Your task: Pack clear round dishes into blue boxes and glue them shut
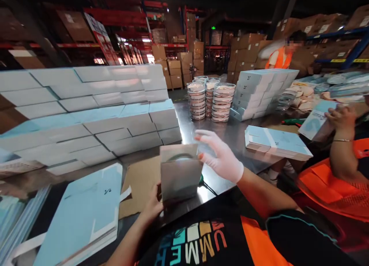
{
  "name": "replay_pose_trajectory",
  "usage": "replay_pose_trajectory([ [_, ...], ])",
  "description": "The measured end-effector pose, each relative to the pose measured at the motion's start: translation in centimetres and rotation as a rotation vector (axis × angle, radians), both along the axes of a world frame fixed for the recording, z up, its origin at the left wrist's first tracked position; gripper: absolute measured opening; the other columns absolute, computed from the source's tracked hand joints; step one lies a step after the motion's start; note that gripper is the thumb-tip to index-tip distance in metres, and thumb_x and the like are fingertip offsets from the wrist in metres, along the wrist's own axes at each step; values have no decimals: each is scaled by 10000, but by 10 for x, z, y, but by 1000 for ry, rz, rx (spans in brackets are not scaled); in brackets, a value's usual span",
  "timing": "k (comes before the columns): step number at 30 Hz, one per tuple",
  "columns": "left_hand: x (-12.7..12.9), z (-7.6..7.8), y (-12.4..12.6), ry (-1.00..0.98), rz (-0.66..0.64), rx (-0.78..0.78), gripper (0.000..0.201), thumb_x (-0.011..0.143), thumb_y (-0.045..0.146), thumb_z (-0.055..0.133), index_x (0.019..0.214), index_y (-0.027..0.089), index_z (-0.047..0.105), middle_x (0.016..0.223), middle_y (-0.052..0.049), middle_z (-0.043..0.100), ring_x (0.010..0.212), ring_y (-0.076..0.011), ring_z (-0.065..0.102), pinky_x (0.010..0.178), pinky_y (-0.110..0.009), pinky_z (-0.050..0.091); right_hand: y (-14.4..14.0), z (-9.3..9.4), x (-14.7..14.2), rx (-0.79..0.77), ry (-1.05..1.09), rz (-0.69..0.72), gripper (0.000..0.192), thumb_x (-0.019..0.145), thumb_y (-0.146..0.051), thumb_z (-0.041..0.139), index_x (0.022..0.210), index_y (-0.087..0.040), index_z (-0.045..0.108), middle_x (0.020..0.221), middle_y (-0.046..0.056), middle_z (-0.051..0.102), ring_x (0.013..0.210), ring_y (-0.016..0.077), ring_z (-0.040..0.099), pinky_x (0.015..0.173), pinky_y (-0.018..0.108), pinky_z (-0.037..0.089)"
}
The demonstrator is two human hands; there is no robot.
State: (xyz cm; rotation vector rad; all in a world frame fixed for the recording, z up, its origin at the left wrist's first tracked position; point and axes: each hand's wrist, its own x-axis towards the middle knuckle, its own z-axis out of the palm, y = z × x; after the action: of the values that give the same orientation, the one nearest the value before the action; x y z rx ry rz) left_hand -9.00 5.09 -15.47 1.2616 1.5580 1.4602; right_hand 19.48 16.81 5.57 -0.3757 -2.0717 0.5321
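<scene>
My left hand (pixel 155 205) grips the lower left side of a small grey-white carton (pixel 181 181), which stands in front of my body. The carton has a raised flap at its far side, and a curved shape shows at its top; I cannot make out what is inside. Off its upper right edge is my right hand (pixel 221 156), in a white glove with bare fingertips, fingers apart and slightly blurred. Left of the carton, a sheet of brown cardboard (pixel 141 185) lies on the metal table (pixel 221 179). A stack of flat light-blue cartons (pixel 86 204) lies further left.
Rows of closed white-blue boxes (pixel 129 131) form a wall at the left. Stacks of clear round containers (pixel 221 100) stand behind, beside more boxes (pixel 256 93). A strapped carton bundle (pixel 273 139) lies right. One co-worker's hand (pixel 343 116) holds a blue box; another person stands beyond.
</scene>
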Motion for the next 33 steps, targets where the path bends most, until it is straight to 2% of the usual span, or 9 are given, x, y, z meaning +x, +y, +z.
replay_pose_trajectory([
  [5, -8, -4, -9, 102, 63, 39, 775, 633, 505, 963, 1269, 177, 664, 1216, -174, 767, 1114, -393, 757, 926, -506, 667, -2, -78, -9, -357, 58, -16, 914, 991, -761, 663, 1673, -216, 394, 1648, 249, 527, 1455, 369, 626, 1220, 593, 512],
  [10, -10, 16, -13, 245, 213, 246, 609, 769, 667, 849, 1161, 217, 724, 1110, -156, 766, 1206, -389, 722, 1011, -534, 646, -27, -131, -43, -280, 33, 61, 839, 1027, -638, 654, 1691, -188, 409, 1698, 253, 477, 1618, 392, 457, 1348, 618, 346],
  [14, -6, 39, -7, 407, 189, 380, 518, 914, 722, 680, 852, 212, 748, 1068, -145, 779, 1235, -386, 710, 1041, -531, 625, -33, -121, -67, -433, 168, 80, 617, 1020, -622, 652, 1469, -199, 654, 1448, 188, 712, 1387, 365, 681, 1221, 538, 522],
  [17, -1, 41, -4, 336, 276, 433, 563, 935, 749, 663, 1013, 199, 756, 1166, -146, 775, 1062, -324, 756, 880, -440, 662, -31, -111, -81, -547, 207, -23, 439, 1005, -496, 640, 1332, -213, 718, 1215, 107, 797, 1165, 303, 760, 1089, 459, 605],
  [20, -2, 30, -4, 284, 290, 479, 634, 911, 741, 729, 1286, 230, 712, 1306, -153, 745, 1229, -333, 722, 947, -430, 650, -29, -115, -91, -462, 256, -234, 402, 914, -319, 631, 1292, -209, 709, 1263, 95, 773, 1185, 266, 734, 1123, 421, 571],
  [24, -15, 23, -9, 416, 173, 400, 612, 795, 749, 850, 1144, 250, 791, 1195, -120, 758, 1370, -393, 637, 1115, -523, 588, -23, -122, -88, -339, 302, -191, 509, 906, -198, 526, 1406, -216, 623, 1383, 102, 726, 1217, 207, 730, 1107, 360, 572],
  [28, -23, 47, -22, 368, 287, 375, 607, 780, 736, 870, 1146, 257, 801, 1213, -99, 749, 1363, -382, 635, 1216, -538, 506, -3, -111, -65, -320, -70, -371, 435, 1001, -320, 576, 1408, -178, 639, 1446, 167, 686, 1280, 264, 696, 1148, 416, 545],
  [30, -25, 64, -28, 341, 402, 351, 594, 794, 724, 864, 1167, 267, 799, 1281, -97, 742, 1403, -395, 614, 1260, -557, 451, 11, -108, -54, -426, -350, -492, 367, 975, -407, 679, 1251, -170, 727, 1306, 180, 750, 1226, 320, 720, 1099, 450, 564],
  [33, -25, 83, -30, 311, 503, 328, 593, 817, 746, 825, 1143, 251, 800, 1287, -101, 750, 1424, -420, 613, 1270, -571, 422, 28, -114, -50, -561, -541, -488, 307, 757, -377, 903, 948, -177, 771, 965, 131, 799, 985, 330, 778, 916, 416, 617],
])
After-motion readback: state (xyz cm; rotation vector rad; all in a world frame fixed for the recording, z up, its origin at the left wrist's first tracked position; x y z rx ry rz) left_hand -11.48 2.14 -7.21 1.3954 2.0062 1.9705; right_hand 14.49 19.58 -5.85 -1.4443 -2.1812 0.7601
